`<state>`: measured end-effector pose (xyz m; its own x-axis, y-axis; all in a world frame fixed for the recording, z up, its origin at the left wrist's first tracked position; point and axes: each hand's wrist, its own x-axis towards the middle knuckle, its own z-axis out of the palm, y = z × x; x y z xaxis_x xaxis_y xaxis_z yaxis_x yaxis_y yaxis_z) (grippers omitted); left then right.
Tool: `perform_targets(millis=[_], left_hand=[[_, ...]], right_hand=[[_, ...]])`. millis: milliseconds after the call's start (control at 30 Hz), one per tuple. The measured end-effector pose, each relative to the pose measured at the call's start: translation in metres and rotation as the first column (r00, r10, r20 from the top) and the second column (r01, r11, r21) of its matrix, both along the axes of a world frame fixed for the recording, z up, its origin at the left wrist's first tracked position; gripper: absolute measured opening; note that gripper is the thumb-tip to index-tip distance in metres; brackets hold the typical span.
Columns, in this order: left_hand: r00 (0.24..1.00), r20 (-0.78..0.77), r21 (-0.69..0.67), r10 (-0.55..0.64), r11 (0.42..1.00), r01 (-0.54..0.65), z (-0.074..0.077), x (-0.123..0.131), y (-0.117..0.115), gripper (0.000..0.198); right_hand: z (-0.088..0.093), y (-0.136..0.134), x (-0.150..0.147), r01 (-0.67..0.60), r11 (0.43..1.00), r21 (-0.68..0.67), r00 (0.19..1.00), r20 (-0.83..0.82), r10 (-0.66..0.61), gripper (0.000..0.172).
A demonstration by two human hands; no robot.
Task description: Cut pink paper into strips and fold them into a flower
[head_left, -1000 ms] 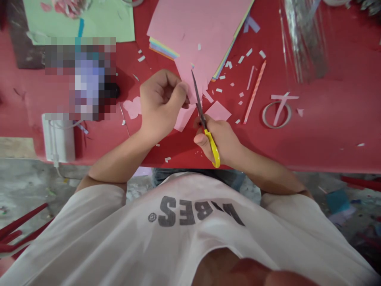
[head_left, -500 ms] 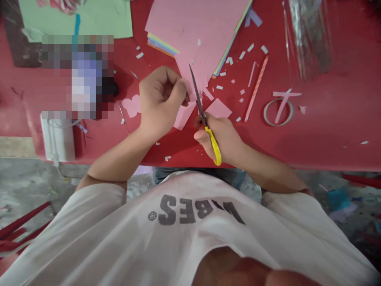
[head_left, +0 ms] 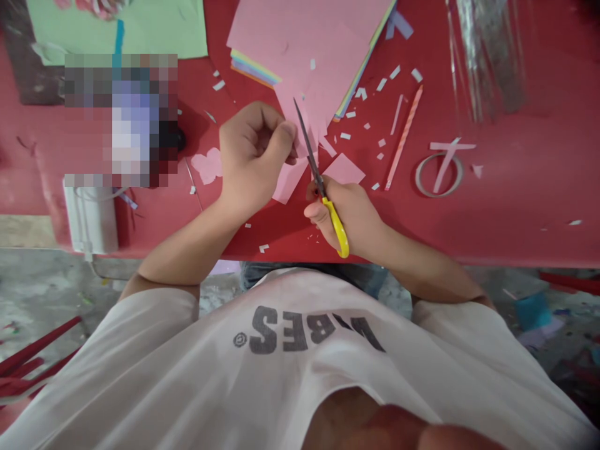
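Holding: right hand (head_left: 344, 215) curled around the yellow-handled scissors (head_left: 337, 225), dark blades angled up beside the paper.
Left hand: left hand (head_left: 253, 156) closed, thumb and fingers pinching a pink paper sheet (head_left: 300, 122).
Paper: the pink paper sheet sits just left of the blades, above a stack of coloured paper (head_left: 255, 69).
Bench: red bench (head_left: 529, 231) strewn with white paper scraps (head_left: 382, 84); a tape roll (head_left: 419, 177) lies right of the hands.

yellow scissor handles (head_left: 338, 228), pink paper (head_left: 300, 50) (rainbow-edged stack), red table (head_left: 515, 219)
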<state>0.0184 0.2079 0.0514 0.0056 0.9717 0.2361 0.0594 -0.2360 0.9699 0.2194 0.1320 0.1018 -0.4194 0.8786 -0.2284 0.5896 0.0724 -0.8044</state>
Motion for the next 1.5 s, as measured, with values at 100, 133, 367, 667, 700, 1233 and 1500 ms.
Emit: perform_targets(millis=[100, 133, 367, 667, 700, 1233, 1500], left_hand=[[1.0, 0.001, 0.041, -0.011, 0.999, 0.011, -0.002, -0.002, 0.001, 0.061], [1.0, 0.002, 0.046, -0.011, 0.999, 0.011, -0.002, -0.002, 0.001, 0.062], [0.999, 0.05, 0.103, -0.003, 0.995, -0.002, -0.007, 0.0, 0.005, 0.067], [0.999, -0.023, -0.048, 0.024, 0.999, -0.025, 0.008, 0.001, -0.001, 0.046], [0.999, -0.025, -0.061, 0.033, 0.998, -0.035, 0.009, 0.002, -0.001, 0.045], [0.999, 0.031, -0.054, -0.007, 0.998, 0.009, 0.009, 0.008, -0.002, 0.039], [0.998, -0.059, -0.099, -0.024, 0.995, 0.018, 0.01, 0.012, -0.006, 0.04]], right_hand=[[0.001, 0.001, 0.0, -0.005, 1.0, 0.004, 1.0, 0.013, 0.005, 0.102], [0.001, 0.002, 0.0, -0.007, 1.0, -0.001, 1.0, 0.019, 0.007, 0.1], [0.001, 0.003, 0.0, 0.004, 1.0, -0.017, 1.0, 0.03, -0.003, 0.085], [-0.002, 0.003, 0.002, 0.017, 0.997, -0.072, 0.999, -0.035, -0.02, 0.089], [-0.004, 0.003, 0.002, 0.021, 0.997, -0.072, 0.999, -0.037, -0.024, 0.09], [-0.003, 0.005, 0.001, -0.071, 0.997, 0.01, 0.993, 0.093, 0.07, 0.088], [-0.005, 0.005, 0.0, -0.014, 1.0, -0.01, 1.0, -0.023, 0.014, 0.101]])
